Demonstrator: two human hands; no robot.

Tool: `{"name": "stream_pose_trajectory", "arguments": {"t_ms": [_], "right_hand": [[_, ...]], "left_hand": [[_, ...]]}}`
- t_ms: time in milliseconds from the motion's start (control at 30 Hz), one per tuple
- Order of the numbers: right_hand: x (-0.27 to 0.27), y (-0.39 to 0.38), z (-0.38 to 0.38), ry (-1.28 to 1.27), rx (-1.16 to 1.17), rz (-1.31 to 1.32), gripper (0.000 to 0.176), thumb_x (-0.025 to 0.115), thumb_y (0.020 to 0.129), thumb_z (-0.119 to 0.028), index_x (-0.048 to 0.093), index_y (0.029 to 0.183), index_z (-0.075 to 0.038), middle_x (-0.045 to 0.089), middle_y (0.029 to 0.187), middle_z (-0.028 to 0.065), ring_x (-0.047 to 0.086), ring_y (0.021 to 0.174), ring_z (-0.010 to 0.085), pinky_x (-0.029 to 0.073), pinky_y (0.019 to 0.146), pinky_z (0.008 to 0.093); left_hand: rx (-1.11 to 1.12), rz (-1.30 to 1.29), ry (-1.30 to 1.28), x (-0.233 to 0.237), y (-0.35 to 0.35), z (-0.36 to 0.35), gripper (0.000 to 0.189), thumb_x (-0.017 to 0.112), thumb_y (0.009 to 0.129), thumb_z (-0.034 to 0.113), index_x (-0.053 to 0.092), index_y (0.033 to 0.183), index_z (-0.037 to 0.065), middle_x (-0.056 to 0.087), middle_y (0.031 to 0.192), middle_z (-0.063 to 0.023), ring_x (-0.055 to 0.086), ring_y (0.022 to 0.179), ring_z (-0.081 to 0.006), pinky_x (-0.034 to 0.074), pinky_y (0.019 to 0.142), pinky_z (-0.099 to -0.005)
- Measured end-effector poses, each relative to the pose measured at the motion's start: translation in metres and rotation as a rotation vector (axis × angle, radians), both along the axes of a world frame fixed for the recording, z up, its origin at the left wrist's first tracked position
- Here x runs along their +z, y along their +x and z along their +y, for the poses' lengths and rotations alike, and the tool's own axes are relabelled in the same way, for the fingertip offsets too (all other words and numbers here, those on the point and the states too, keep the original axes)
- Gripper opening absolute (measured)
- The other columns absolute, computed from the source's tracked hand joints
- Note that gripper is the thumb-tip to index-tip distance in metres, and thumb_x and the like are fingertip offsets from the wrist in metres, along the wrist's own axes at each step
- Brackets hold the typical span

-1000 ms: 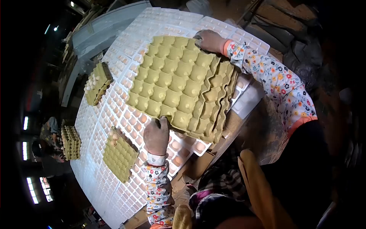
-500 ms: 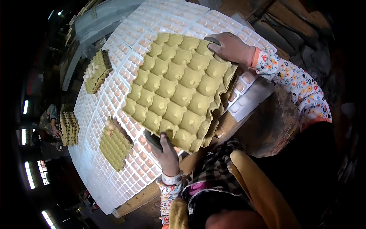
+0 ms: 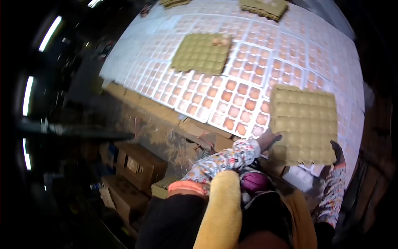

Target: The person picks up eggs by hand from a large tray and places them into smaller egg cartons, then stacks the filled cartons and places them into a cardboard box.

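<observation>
A yellow-green moulded egg tray [image 3: 304,122], part of a stack in the earlier view, sits over the right part of the lit table. My left hand [image 3: 268,142], in a dark glove, grips the lower left edge of it. At the lower right edge, my right hand [image 3: 338,154] is wrapped round the tray's side, its fingers partly hidden. Beneath and to the left, white plastic trays full of brown eggs [image 3: 238,101] glow from below. Another green egg tray [image 3: 201,56] lies on them, with a few eggs [image 3: 222,41] at its far corner.
Further green trays [image 3: 265,8] with eggs on top stand at the far side, and one more stack [image 3: 174,3] sits at the top edge. Cardboard boxes [image 3: 139,164] are on the floor at the left. The table's wooden edge [image 3: 145,101] runs along the near side.
My view has swung left, so the table appears turned and the held trays now show at the right. Both hands keep hold of them, and they appear lower, close to my body.
</observation>
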State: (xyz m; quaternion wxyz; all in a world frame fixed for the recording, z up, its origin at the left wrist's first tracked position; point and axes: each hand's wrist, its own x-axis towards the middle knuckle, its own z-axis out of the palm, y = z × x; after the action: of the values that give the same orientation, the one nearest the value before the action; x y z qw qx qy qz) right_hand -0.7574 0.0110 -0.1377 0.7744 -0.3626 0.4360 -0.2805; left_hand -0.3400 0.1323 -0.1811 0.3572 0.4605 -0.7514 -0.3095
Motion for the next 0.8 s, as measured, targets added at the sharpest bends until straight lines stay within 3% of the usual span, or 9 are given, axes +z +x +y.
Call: {"name": "stream_pose_trajectory", "arguments": {"t_ms": [67,133,167,200,233,467,700,733,800], "right_hand": [[-0.03,-0.04,-0.014,-0.156,0.085,0.087,0.042,0.05,0.096,-0.03,0.053,0.129,-0.004,0.06,0.124,0.0125,0.059,0.112,0.0253,0.047,0.099,0.0415],[0.05,0.028,0.011,-0.195,0.225,0.193,0.048,0.043,0.097,-0.038,0.05,0.131,-0.004,0.057,0.129,0.0108,0.057,0.114,0.0261,0.047,0.098,0.0426],[0.073,0.049,0.024,0.028,0.123,-0.007,0.048,0.042,0.098,-0.037,0.05,0.133,-0.004,0.055,0.131,0.0115,0.055,0.116,0.026,0.045,0.1,0.0428],[0.088,0.089,0.044,0.055,0.136,0.001,0.048,0.042,0.098,-0.037,0.05,0.132,-0.004,0.055,0.131,0.0115,0.055,0.116,0.026,0.045,0.1,0.0426],[0.093,0.128,0.055,0.042,0.182,0.061,0.048,0.042,0.098,-0.036,0.05,0.132,-0.004,0.055,0.131,0.0114,0.055,0.116,0.0259,0.044,0.099,0.0423],[0.086,0.376,0.171,-0.127,0.574,0.253,0.045,0.043,0.098,-0.033,0.05,0.131,-0.004,0.055,0.129,0.0112,0.055,0.115,0.0254,0.044,0.099,0.0405],[0.145,0.559,0.355,-0.229,0.914,0.39,0.042,0.043,0.098,-0.031,0.051,0.13,-0.003,0.055,0.127,0.011,0.054,0.115,0.025,0.043,0.098,0.0387],[0.158,0.582,0.375,-0.223,0.946,0.407,0.042,0.043,0.098,-0.03,0.051,0.129,-0.003,0.055,0.126,0.0109,0.054,0.114,0.0249,0.043,0.097,0.0384],[0.18,0.627,0.414,-0.231,1.035,0.431,0.041,0.043,0.098,-0.029,0.051,0.129,-0.003,0.055,0.126,0.0109,0.054,0.114,0.0248,0.043,0.097,0.0379]], "left_hand": [[-0.065,0.029,-0.113,-0.027,0.0,-0.013,0.015,0.056,0.08,0.011,0.06,0.094,0.007,0.061,0.083,-0.0187,0.06,0.078,-0.0385,0.047,0.074,-0.0445],[0.123,-0.197,-0.039,0.018,-0.004,-0.004,0.015,0.057,0.08,0.02,0.062,0.088,0.007,0.06,0.076,-0.0191,0.06,0.074,-0.0382,0.046,0.064,-0.0453],[0.196,0.089,0.218,0.039,0.003,0.008,0.017,0.058,0.08,0.023,0.059,0.084,0.006,0.058,0.071,-0.0173,0.059,0.07,-0.036,0.045,0.061,-0.0448],[0.167,-0.142,-0.046,-0.008,-0.008,0.005,0.017,0.058,0.081,0.023,0.06,0.084,0.007,0.058,0.069,-0.0148,0.058,0.069,-0.0322,0.045,0.061,-0.0455],[0.264,-0.119,0.517,0.067,0.02,0.032,0.016,0.056,0.083,0.025,0.06,0.09,0.011,0.06,0.08,-0.0159,0.059,0.075,-0.0308,0.045,0.066,-0.045],[0.372,0.475,0.125,0.087,0.164,0.165,0.026,0.06,0.084,0.021,0.059,0.11,0.019,0.022,0.135,-0.0439,0.04,0.122,-0.0521,0.035,0.104,-0.0488],[0.786,1.227,0.178,0.211,0.32,0.442,0.068,0.069,0.076,0.01,0.036,0.134,0.0,0.048,0.127,-0.0217,0.045,0.118,-0.0258,0.037,0.102,-0.0356],[0.995,1.167,0.058,0.224,0.332,0.468,0.055,0.067,0.071,0.008,0.046,0.12,-0.003,0.06,0.099,-0.0146,0.057,0.09,-0.023,0.048,0.08,-0.034],[1.183,1.171,-0.073,0.24,0.366,0.528,0.055,0.067,0.071,0.008,0.046,0.12,-0.002,0.061,0.1,-0.0153,0.058,0.09,-0.0232,0.048,0.08,-0.0342]]}}
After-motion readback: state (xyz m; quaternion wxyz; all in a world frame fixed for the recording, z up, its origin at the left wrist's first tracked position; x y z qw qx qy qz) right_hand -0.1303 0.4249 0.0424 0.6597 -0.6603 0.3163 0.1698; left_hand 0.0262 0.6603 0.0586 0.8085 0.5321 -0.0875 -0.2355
